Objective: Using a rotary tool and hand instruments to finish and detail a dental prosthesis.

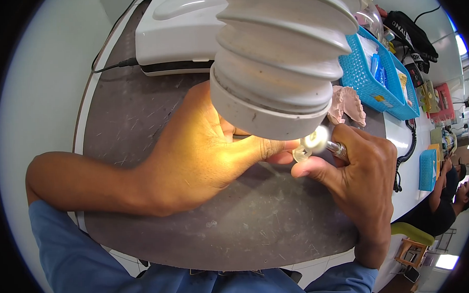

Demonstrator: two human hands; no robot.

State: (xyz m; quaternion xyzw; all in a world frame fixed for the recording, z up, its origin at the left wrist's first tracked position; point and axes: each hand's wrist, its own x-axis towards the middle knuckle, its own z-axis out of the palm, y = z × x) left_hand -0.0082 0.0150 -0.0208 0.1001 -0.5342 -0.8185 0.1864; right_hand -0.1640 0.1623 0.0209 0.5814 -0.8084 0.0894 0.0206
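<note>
The left hand (pixel 193 153) pinches a small clear piece (pixel 301 154) at its three o'clock; the right hand (pixel 364 168) grips a metal tool (pixel 338 150). Beyond the piece, a white hose (pixel 281 67) hangs toward twelve, pink plaster (pixel 345 105) and a blue basket (pixel 356 64) between one and two.

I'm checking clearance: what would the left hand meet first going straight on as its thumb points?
Beyond the small translucent piece at its fingertips, the left hand would probably first meet the metal tool in the right hand; glare obscures depth.
</note>
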